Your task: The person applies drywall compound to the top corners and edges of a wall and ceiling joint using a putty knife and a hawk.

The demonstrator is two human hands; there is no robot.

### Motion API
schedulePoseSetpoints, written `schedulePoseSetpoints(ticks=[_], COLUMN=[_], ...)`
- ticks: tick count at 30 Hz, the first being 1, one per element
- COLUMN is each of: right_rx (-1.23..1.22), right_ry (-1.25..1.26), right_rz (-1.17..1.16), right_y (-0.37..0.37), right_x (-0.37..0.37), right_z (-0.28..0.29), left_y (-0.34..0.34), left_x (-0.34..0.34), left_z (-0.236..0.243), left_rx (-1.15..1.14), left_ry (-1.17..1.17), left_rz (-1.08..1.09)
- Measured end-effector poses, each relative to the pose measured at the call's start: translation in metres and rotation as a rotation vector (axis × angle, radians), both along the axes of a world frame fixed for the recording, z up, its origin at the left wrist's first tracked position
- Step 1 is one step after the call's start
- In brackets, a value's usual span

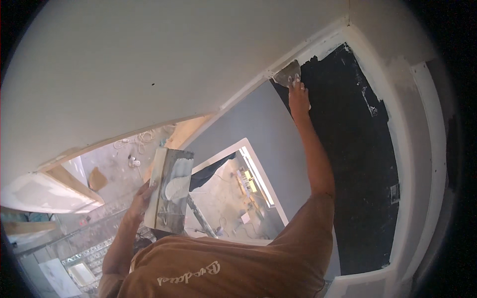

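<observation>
My right hand (299, 99) is raised overhead, its fingers closed round a putty knife. The knife's grey blade (286, 74) lies against the top edge of a black wall panel (355, 154), where the panel meets the pale ceiling (124, 44). A strip of white filler (325, 48) runs along that edge beside the blade. Lower and to the left, my left hand (142, 197) grips a wide filling knife (172, 218) by its long cream-coloured back. Wet white filler (179, 180) sits in a heap on its blade. My left fingertips are partly hidden.
White filler also borders the black panel's right side, and a small metal box (394, 193) is set into it. A grey wall (248, 124) holds a white-framed opening (273, 198). Below left are a dusty floor with cables (141, 139) and a ribbed metal platform (94, 256).
</observation>
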State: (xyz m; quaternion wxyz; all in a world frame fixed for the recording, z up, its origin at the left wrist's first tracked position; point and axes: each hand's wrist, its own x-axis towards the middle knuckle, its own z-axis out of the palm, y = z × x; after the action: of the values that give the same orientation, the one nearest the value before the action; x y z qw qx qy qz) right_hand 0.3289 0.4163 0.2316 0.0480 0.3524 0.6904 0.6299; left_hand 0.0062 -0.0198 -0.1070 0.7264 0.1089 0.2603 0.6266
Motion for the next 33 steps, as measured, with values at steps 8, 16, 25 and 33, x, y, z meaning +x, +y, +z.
schedulePoseSetpoints(ticks=[8, 16, 25, 33], right_rx=[0.022, 0.059, -0.074, -1.296], right_ry=[0.01, -0.048, 0.366, 1.248], right_rz=[0.028, -0.052, 0.141, 0.719], right_y=[0.011, -0.014, -0.056, -0.291], right_x=[0.007, -0.023, 0.009, -0.07], right_z=[-0.003, 0.014, 0.038, -0.126], left_y=[-0.001, 0.006, 0.0, 0.003], left_x=[0.001, -0.001, -0.004, 0.001], left_z=[0.002, -0.005, 0.022, 0.051], left_rx=[-0.001, 0.063, 0.098, 0.127], left_ry=[-0.013, 0.001, 0.011, -0.032], left_rz=[0.049, 0.035, 0.064, 0.146])
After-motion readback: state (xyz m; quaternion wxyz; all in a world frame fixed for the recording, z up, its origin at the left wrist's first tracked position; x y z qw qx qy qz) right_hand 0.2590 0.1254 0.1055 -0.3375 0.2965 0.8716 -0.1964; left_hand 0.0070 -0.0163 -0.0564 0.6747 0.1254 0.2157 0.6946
